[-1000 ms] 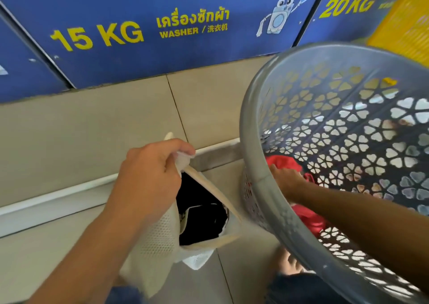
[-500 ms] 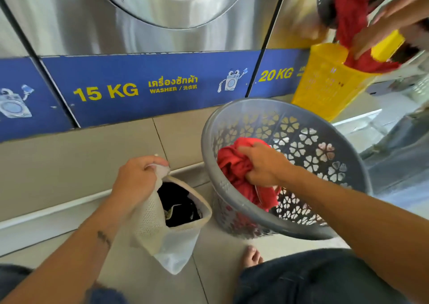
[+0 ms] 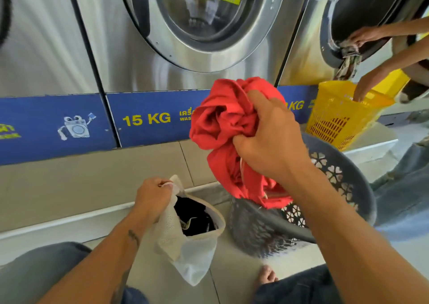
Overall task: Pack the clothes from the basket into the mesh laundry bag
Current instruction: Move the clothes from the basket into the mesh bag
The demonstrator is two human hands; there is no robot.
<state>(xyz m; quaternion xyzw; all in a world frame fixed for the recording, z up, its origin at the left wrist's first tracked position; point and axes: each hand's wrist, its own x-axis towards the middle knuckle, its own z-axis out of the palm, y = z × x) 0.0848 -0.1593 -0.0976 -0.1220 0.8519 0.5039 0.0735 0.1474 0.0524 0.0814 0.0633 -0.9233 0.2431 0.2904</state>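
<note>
Above grey basket (image 3: 343, 178), red garment (image 3: 220, 122) in right hand (image 3: 271, 138), long axis vertical.

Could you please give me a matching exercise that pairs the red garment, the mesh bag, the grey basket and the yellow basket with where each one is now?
Column one:
1 red garment
2 mesh laundry bag
3 grey basket
4 yellow basket

Column two:
A pinched at its rim by the left hand
B on the raised ledge, far right
C gripped, lifted, in the right hand
D beside the bag, under the garment

Pairs: 1-C, 2-A, 3-D, 4-B
</note>
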